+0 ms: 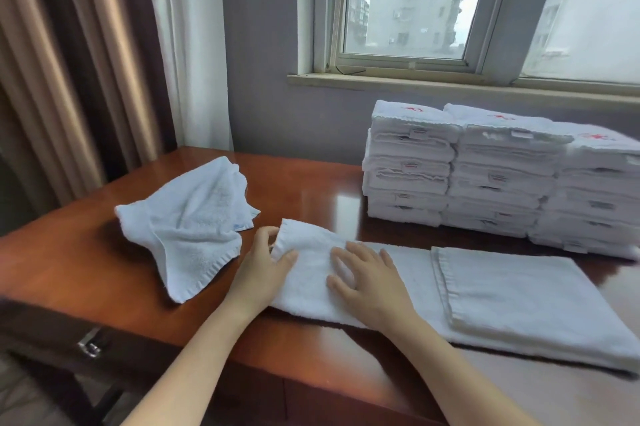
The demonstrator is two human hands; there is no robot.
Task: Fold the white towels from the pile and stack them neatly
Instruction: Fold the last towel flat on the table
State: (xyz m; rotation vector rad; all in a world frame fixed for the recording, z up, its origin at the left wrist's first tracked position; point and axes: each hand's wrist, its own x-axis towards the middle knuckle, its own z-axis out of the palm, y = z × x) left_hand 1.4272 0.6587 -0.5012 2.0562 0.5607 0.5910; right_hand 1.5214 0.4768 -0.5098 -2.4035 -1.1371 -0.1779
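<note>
A long white towel (412, 273) lies stretched across the table's front, its right end folded over on itself (526, 290). My left hand (263, 269) grips the towel's left end, thumb and fingers curled round the lifted corner. My right hand (370, 283) lies flat on the towel just right of it, fingers spread. A crumpled white towel (194, 228) sits to the left. Three stacks of folded white towels (502, 179) stand side by side at the back right.
The brown wooden table (304, 190) stands against a grey wall under a window (415, 9). Curtains (86, 61) hang at the left. A metal drawer handle (90, 344) shows on the table's front left edge.
</note>
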